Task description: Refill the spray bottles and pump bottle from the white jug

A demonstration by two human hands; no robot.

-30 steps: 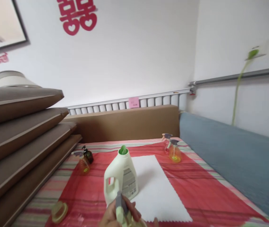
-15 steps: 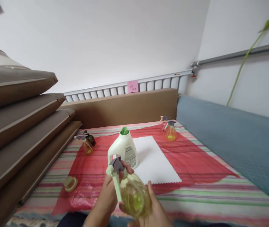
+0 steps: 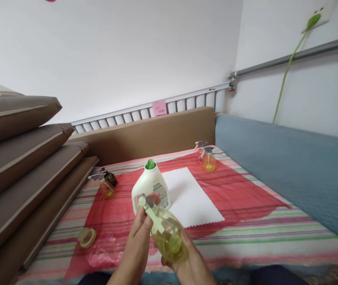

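Note:
A clear yellowish spray bottle with some liquid in it is tilted between my hands, its grey and pale green spray head pointing up and left. My right hand is wrapped round the lower body of the bottle. At the spray head and neck, my left hand is closed, its fingers partly hidden behind the nozzle. Just behind stands an upright white detergent jug, uncapped, with a green spout showing in its mouth. A pale green cap lies on the red sheet to the left.
A red plastic sheet covers part of the striped cloth. A white scalloped sheet lies by the jug. An amber spray bottle and a dark bottle stand left; a yellow spray bottle and a pink one stand back right. Cushions are stacked left.
The spray bottle has turned in my hands, so its spray head lies more along the tilted body. My view has shifted slightly to the right.

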